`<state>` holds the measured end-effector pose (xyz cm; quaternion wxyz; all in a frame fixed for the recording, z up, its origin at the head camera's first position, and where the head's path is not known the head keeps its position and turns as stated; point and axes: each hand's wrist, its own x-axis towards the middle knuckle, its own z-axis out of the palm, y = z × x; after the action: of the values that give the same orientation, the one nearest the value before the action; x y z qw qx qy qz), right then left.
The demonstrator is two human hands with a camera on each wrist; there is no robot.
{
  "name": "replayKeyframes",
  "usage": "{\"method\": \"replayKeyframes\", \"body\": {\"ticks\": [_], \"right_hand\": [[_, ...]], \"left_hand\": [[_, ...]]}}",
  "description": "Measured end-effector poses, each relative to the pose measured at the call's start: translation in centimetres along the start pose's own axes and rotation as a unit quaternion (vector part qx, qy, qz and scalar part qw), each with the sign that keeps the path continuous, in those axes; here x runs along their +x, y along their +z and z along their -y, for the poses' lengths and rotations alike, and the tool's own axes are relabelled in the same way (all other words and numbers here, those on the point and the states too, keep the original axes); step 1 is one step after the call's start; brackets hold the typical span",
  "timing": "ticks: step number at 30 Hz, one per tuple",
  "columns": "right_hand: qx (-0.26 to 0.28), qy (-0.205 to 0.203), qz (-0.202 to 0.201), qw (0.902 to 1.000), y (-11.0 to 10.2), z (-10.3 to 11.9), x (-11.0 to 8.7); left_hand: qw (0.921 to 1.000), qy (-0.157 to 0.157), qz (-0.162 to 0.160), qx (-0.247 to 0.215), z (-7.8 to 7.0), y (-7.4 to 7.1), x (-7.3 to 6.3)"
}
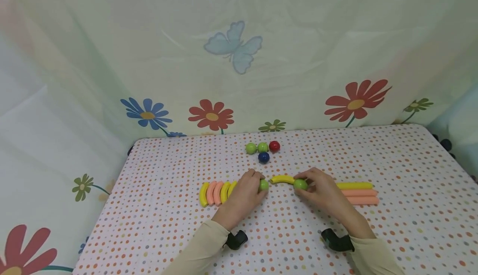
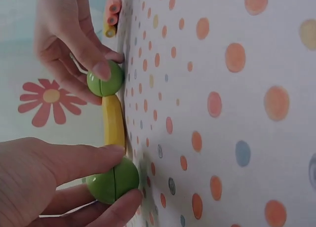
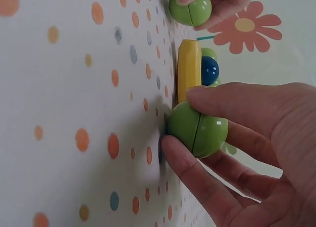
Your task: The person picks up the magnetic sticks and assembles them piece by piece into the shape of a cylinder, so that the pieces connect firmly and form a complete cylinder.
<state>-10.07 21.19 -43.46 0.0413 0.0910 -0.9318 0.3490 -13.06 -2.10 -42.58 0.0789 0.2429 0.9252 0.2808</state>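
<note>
My left hand (image 1: 242, 193) pinches a green ball (image 2: 113, 180) between thumb and fingers, just above the dotted tabletop. Another green ball (image 3: 197, 130) is held by my right hand (image 1: 324, 191), against one end of a curved yellow stick (image 1: 282, 179). The stick lies between the two balls; in the right wrist view a small gap shows between its free end and the left hand's ball. Left of my left hand, curved yellow and pink sticks (image 1: 211, 193) lie side by side, partly hidden by the hand.
Farther back on the table (image 1: 168, 163) sit two green balls (image 1: 251, 148), a red ball (image 1: 274, 146) and a dark blue ball (image 1: 263, 157). Straight sticks, one yellow (image 1: 354, 186) and two pink (image 1: 362, 200), lie right of my right hand. A flowered curtain (image 1: 298, 59) hangs behind.
</note>
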Motion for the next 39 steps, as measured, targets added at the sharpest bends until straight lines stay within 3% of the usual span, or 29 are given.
{"method": "replayKeyframes", "body": {"ticks": [6,14,24,32,35,39], "right_hand": [[0.009,-0.017,0.008,0.9998,0.6,0.8,0.6],[0.004,-0.023,0.026,0.9994,0.6,1.4,1.2],[0.014,-0.002,0.09,0.9958,0.9,1.6,2.5],[-0.026,0.022,0.121,0.992,1.0,2.1,2.9],[-0.044,0.032,0.125,0.9907,0.9,2.3,2.8],[-0.055,0.04,0.122,0.9902,0.6,2.1,2.4]], "left_hand": [[0.9997,-0.018,-0.019,-0.001,0.0,-0.5,0.4],[0.9998,-0.02,-0.009,0.003,0.1,-0.9,0.6],[0.9996,-0.025,0.014,0.002,0.2,-0.6,0.8],[0.9995,-0.019,0.023,0.004,0.2,-0.3,0.5],[0.9997,-0.017,0.014,0.013,0.3,-0.5,0.1],[0.9974,-0.03,-0.021,0.062,0.6,-1.4,-1.2]]}}
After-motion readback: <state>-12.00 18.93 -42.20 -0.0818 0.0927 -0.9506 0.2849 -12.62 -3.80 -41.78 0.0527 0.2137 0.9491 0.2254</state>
